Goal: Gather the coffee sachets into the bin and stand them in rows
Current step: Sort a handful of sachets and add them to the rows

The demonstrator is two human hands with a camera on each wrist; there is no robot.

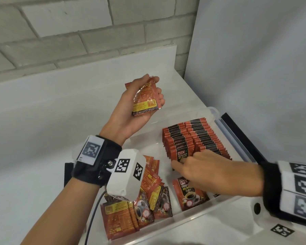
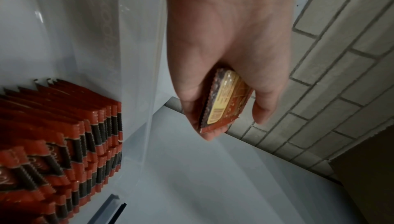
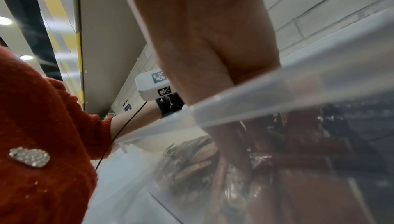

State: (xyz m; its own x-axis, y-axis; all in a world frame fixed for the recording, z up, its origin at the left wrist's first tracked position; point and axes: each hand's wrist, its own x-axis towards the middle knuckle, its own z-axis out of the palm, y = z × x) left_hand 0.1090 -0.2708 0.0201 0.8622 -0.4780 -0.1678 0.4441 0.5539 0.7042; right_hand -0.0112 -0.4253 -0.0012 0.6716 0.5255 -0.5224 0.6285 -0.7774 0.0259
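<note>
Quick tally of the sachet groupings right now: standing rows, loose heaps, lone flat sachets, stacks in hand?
Standing rows: 2
Loose heap: 1
Lone flat sachet: 1
Held stack: 1
Total: 5 groupings

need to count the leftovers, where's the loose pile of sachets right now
In the head view the loose pile of sachets lies flat in the clear bin's near-left corner, partly under the left wrist camera, left of the standing rows.
</note>
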